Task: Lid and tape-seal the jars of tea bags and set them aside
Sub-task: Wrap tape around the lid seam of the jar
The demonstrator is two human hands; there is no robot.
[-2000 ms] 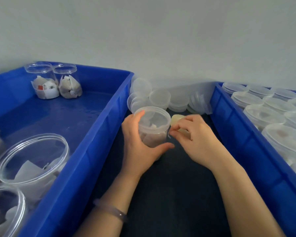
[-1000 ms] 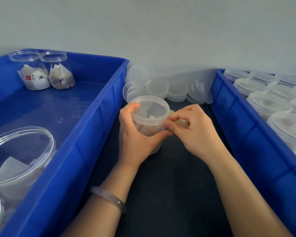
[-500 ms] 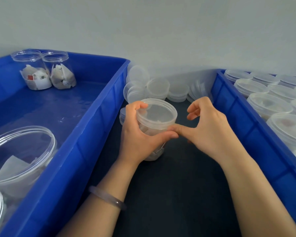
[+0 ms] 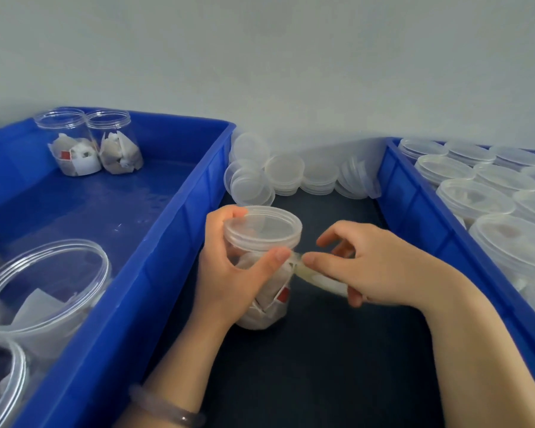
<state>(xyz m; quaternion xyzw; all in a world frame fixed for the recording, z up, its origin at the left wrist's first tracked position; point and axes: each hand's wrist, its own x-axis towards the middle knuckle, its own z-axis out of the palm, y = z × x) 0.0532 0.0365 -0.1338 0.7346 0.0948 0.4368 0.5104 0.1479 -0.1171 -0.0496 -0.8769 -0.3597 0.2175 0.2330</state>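
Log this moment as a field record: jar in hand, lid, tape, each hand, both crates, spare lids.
jar: upright, tea bags inside
lid: on the jar
tape: strip runs from the jar's side, just under the lid, to the right hand
left hand: grips the jar, thumb at the tape's end
right hand: pinches the tape
left crate: holds open jars of tea bags
right crate: holds lidded jars
spare lids: stacked by the wall
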